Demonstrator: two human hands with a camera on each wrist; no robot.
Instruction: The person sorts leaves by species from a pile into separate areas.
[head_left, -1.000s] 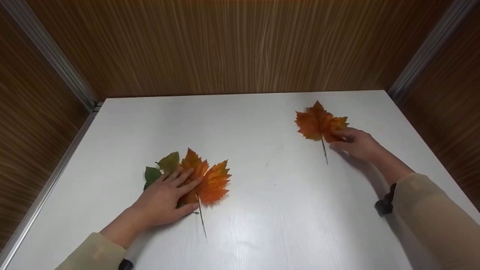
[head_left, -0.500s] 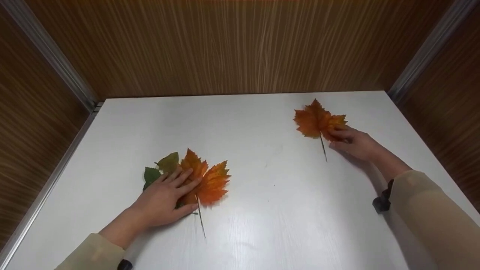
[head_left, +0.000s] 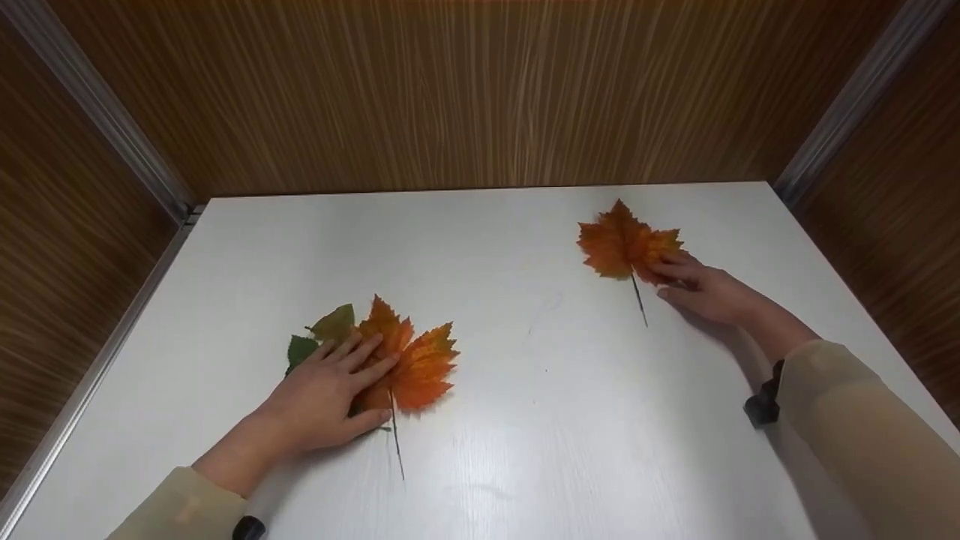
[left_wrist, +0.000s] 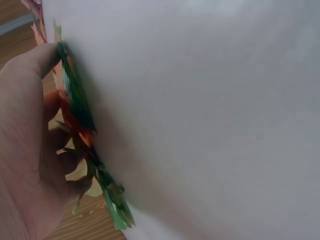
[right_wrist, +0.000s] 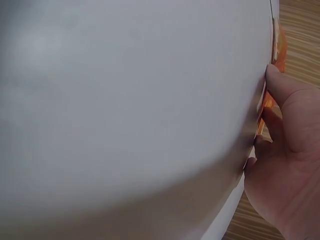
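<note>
At the left of the white table, my left hand lies flat over a small pile of leaves, fingers spread. An orange maple leaf with a thin stem is on top, partly under the fingers. From beneath the hand show an olive leaf and a darker green leaf; the left wrist view shows green leaf edges below the palm. Farther back on the right, the fingertips of my right hand press on the right lobe of another orange maple leaf. Its thumb is apart from that leaf's stem.
The white table is bounded by a brown wood-grain panel at the back and similar panels at both sides. Metal rails run along the corners. A small black device sits at the right sleeve.
My right hand and the maple leaf under its fingertips have slid a little to the left across the table. The left hand stays nearly in place on the pile.
</note>
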